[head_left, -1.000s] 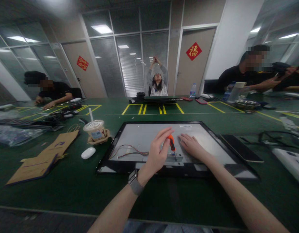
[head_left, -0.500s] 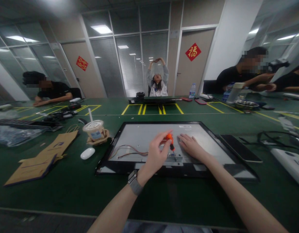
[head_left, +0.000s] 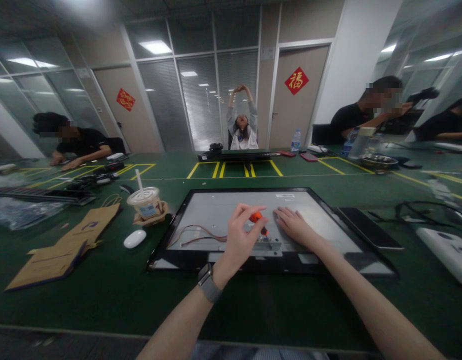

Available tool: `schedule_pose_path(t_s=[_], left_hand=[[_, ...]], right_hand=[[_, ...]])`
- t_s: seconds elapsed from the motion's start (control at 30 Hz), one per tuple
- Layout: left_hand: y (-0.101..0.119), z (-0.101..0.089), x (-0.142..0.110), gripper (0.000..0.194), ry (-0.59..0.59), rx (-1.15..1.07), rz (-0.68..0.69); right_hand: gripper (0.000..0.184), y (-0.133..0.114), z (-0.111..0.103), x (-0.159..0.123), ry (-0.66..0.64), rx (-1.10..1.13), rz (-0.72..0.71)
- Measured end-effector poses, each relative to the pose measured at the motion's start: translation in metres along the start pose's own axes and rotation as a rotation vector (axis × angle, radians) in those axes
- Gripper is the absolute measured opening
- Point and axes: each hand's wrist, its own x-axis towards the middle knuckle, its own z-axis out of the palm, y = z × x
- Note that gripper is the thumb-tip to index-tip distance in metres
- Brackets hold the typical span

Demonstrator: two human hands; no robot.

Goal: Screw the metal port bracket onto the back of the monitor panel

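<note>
- Green table (head_left: 103,305) spread under everything, and beyond the panel, on the far side, a person (head_left: 245,134) sat with both arms raised.
- The panel (head_left: 212,205) lay flat, with its grey back upward and its near edge toward the worker.
- Near the middle of this near edge, on the panel, was the metal bracket (head_left: 274,248).
- The orange screwdriver (head_left: 256,217) stood over the panel at this bracket, tilted, with its handle leaning to the panel's left. Whether its tip was seated was too small to tell.
- The left hand (head_left: 239,237) was clamped on the screwdriver, its thumb and fingers around the handle.
- The right hand (head_left: 295,227) gripped nothing; it rested palm down on the panel's right half, fingers a little apart.
- Thin wires (head_left: 213,235) lay across the panel's left half. Left of the panel were the cup (head_left: 144,205) and the mouse (head_left: 135,239); right of it, the phone (head_left: 369,228).
- In my judgement, a more upright screwdriver suited this work better, because a leaning one could slip and scratch the panel.
- Flat, moderate pressure from the right hand seemed wise: enough for steadying the panel, but not for bending it.
</note>
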Motion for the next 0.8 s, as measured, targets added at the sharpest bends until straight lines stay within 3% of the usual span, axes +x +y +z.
schedule_pose_path(t_s=[0.2,0.5,0.7,0.8], left_hand=[[-0.0028,0.0013,-0.0006,0.037,-0.084,-0.118,-0.034],[-0.001,0.0001,0.002,0.013,0.072,-0.008,-0.016],[-0.0023,0.0009,0.0013,0.031,-0.044,-0.171,-0.077],[-0.001,0.0012,0.0007,0.031,-0.083,-0.213,-0.091]], right_hand=[[0.049,0.0008,0.0005,-0.0008,0.01,0.009,-0.005],[0.049,0.0016,-0.0003,-0.001,0.015,0.024,-0.014],[0.05,-0.0006,-0.0049,-0.0034,0.015,0.03,-0.019],[0.05,-0.001,-0.0046,-0.0031,0.019,0.036,-0.015]])
